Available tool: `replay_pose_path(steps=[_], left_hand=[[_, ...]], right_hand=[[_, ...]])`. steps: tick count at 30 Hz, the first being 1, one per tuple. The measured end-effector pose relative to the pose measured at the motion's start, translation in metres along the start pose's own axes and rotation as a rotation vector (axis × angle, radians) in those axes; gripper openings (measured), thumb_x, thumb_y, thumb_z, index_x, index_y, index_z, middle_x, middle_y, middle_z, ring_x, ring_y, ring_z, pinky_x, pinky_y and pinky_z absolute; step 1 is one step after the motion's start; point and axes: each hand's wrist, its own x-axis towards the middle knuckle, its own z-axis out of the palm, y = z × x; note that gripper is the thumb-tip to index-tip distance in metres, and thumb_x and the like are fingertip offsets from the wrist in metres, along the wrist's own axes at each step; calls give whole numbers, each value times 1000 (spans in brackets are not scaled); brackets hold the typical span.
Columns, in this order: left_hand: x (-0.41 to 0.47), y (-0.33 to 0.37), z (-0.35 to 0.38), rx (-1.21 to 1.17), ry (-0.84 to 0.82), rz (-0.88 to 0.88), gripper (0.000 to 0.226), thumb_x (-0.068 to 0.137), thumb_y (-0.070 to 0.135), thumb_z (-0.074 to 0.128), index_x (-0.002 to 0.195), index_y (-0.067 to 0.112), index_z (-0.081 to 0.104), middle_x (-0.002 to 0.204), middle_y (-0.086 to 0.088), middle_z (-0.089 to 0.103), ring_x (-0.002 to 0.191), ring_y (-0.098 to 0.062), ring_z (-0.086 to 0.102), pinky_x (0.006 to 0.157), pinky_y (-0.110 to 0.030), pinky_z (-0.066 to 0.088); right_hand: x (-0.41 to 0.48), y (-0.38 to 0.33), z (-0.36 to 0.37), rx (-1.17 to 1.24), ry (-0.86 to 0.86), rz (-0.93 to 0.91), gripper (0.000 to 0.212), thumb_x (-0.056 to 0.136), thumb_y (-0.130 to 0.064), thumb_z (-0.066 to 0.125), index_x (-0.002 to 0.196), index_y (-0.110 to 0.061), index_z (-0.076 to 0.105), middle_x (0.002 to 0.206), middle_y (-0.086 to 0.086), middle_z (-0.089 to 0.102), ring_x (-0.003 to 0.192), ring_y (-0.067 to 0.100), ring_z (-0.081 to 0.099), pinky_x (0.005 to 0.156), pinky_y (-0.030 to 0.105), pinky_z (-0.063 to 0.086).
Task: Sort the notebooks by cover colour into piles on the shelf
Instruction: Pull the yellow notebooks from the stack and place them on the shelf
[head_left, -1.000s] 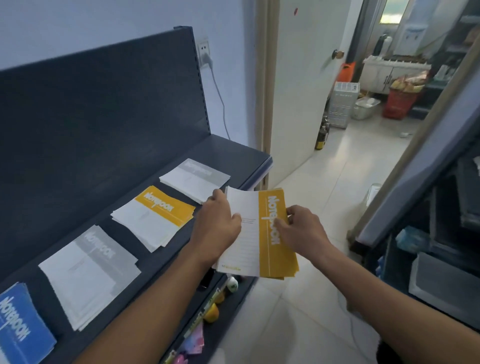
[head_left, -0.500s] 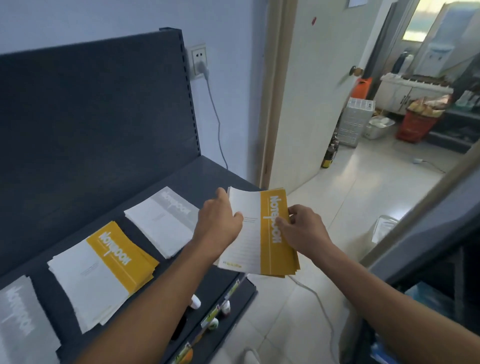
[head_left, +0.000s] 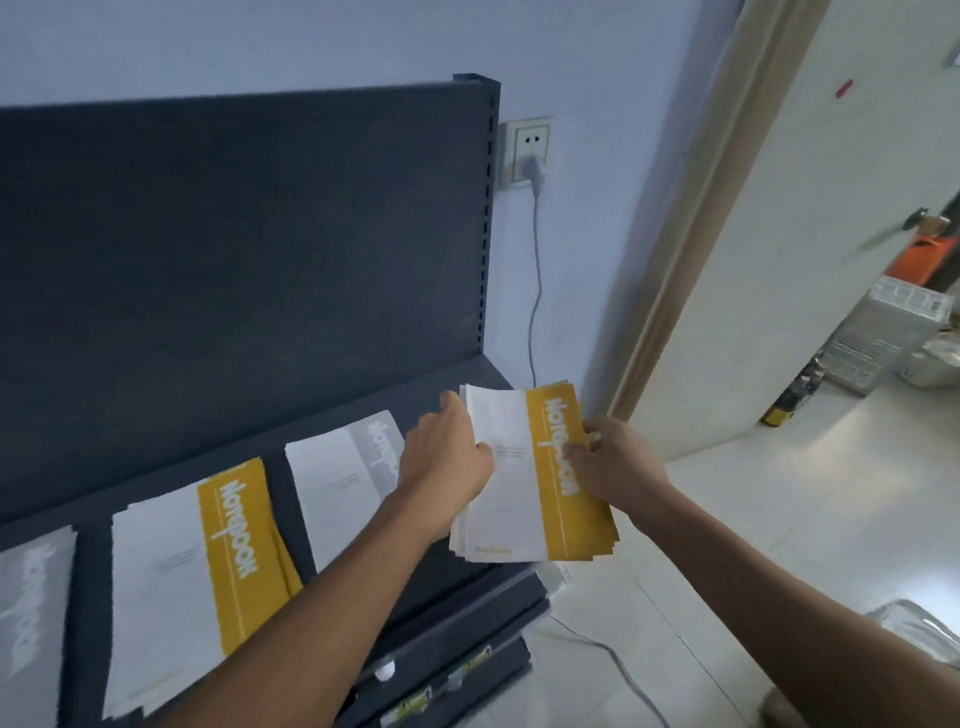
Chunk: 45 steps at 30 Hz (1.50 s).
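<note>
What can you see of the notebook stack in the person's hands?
The held stack is several thin paper notebooks, edges slightly fanned. The top cover is white with a yellow band on its right bearing white "Notebook" lettering. It hangs in the air off the right end of the dark shelf; the left hand grips its white side, the right hand pinches the yellow side.

Over the right end of the dark shelf, the left hand gripped the white edge of a stack of yellow-banded notebooks, and the right hand pinched its yellow band. On the shelf lay a grey-banded pile, a yellow-banded pile at its middle, and another grey pile at its left end.
</note>
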Motion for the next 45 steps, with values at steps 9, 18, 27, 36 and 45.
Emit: replay_pose_path(steps=[9, 18, 27, 36, 45], left_hand=[[30, -5, 23, -58, 101, -282, 35, 92, 17, 68, 119, 12, 46, 86, 2, 52, 80, -19, 60, 50, -25, 39], [48, -1, 42, 32, 111, -403, 34, 92, 17, 68, 117, 7, 48, 95, -8, 61, 88, -27, 65, 70, -38, 57], [50, -7, 51, 72, 165, -448, 40, 92, 13, 67, 123, 7, 43, 98, -7, 64, 87, -25, 67, 67, -36, 56], [42, -7, 57, 238, 202, -361, 59, 92, 25, 70, 138, 4, 39, 122, -10, 62, 113, -27, 58, 80, -31, 51], [11, -31, 1, 173, 292, -323, 25, 99, 30, 57, 118, 15, 58, 106, -4, 68, 88, -22, 65, 69, -31, 52]], right_hand=[[97, -19, 22, -140, -231, -144, 30, 92, -32, 56, 122, -35, 61, 82, -8, 70, 66, 12, 67, 51, 23, 47], [132, -20, 36, -283, -338, -240, 32, 90, -28, 51, 120, -23, 60, 88, 2, 70, 78, 24, 67, 69, 41, 61], [142, -23, 48, -373, -343, -322, 7, 86, -23, 56, 90, -17, 58, 82, 1, 65, 70, 20, 64, 57, 30, 51], [142, -20, 45, -437, -257, -359, 25, 84, -30, 63, 104, -21, 54, 100, -2, 55, 78, 18, 59, 53, 27, 39], [105, -61, 61, -381, -254, -661, 35, 92, -33, 58, 125, -20, 60, 119, 0, 60, 100, 21, 62, 69, 31, 47]])
